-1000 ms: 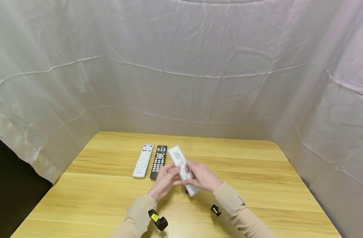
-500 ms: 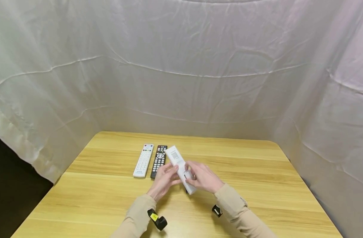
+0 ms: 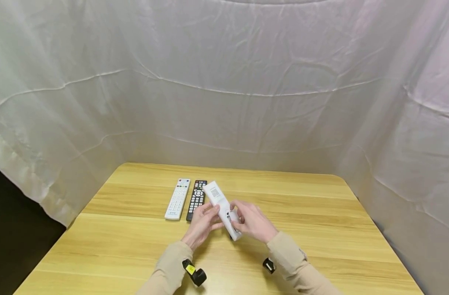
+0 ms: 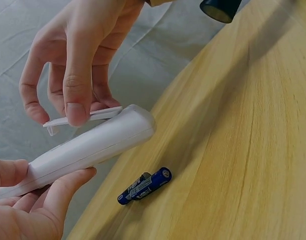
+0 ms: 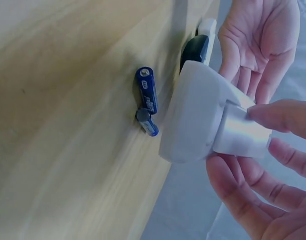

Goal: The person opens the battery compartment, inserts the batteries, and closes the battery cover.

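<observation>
My left hand [image 3: 200, 227] grips a white remote control [image 3: 214, 194], its back with the printed label facing up and its near end angled to the right. The right hand [image 3: 256, 223] pinches the white battery cover [image 4: 100, 114] between thumb and fingers. In the left wrist view the cover is raised off the remote's back, its far edge close to the end of the remote. A dark battery slot shows beside it in the head view. On the table below lie two blue batteries [image 5: 147, 90], one against the other.
A second white remote [image 3: 177, 200] and a black remote [image 3: 197, 194] lie side by side, buttons up, to the left of the hands. The wooden table [image 3: 301, 205] is walled by grey-white cloth [image 3: 239, 123]. Each wrist carries a black camera.
The battery cover has come up from the remote's back in the right hand's fingers, uncovering the slot. The held remote has shifted slightly left; the remotes on the table stay put.
</observation>
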Action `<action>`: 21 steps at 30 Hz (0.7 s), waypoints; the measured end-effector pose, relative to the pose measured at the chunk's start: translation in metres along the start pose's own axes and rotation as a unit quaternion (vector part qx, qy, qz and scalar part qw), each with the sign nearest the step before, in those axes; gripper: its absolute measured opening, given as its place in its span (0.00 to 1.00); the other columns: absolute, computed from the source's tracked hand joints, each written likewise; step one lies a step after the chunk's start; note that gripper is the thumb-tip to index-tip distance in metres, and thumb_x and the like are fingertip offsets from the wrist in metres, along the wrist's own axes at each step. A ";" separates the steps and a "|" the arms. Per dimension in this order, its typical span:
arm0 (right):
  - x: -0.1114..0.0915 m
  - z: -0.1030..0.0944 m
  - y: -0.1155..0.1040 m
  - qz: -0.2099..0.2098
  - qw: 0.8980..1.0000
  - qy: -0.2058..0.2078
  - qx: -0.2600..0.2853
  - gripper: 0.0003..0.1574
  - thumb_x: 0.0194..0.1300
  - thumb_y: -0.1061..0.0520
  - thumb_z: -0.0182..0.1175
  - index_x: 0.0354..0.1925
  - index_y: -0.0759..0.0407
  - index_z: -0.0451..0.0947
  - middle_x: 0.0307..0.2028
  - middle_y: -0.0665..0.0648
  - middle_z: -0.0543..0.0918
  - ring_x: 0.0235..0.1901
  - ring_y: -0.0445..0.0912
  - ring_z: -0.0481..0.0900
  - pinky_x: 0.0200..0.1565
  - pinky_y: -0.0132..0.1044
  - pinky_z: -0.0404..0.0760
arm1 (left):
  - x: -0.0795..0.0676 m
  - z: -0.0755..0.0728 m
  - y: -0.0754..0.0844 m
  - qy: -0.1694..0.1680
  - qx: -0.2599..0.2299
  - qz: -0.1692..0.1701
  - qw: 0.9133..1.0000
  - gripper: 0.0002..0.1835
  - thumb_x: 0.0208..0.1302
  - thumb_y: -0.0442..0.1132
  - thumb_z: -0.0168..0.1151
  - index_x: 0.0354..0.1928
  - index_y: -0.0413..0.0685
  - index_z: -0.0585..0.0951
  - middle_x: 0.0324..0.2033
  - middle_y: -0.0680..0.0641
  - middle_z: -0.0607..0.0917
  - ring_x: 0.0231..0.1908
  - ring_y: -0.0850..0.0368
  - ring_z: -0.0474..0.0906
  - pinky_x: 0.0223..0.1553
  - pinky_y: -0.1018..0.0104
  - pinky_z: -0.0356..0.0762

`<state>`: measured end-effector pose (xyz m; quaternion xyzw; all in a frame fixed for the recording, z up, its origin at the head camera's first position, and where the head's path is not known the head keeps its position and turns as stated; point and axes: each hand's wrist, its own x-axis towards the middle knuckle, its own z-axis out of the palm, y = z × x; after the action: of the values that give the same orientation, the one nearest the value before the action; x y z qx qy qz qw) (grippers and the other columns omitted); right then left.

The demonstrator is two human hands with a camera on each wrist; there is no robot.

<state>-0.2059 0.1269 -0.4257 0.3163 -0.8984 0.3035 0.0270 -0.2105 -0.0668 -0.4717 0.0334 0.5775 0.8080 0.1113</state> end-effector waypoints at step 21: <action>-0.017 -0.001 0.011 0.066 0.991 0.094 0.063 0.19 0.59 0.64 0.68 0.47 0.55 0.75 0.32 0.56 0.81 0.28 0.41 0.80 0.29 0.24 0.81 | -0.003 0.000 -0.002 0.011 -0.029 0.004 1.000 0.28 0.77 0.36 0.50 0.73 0.33 0.60 0.65 0.25 0.73 0.54 0.47 0.84 0.50 0.60 0.89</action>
<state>-0.1988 0.1430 -0.4349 0.2277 -0.8897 0.3892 0.0718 -0.2078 -0.0671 -0.4736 0.0236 0.5549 0.8253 0.1022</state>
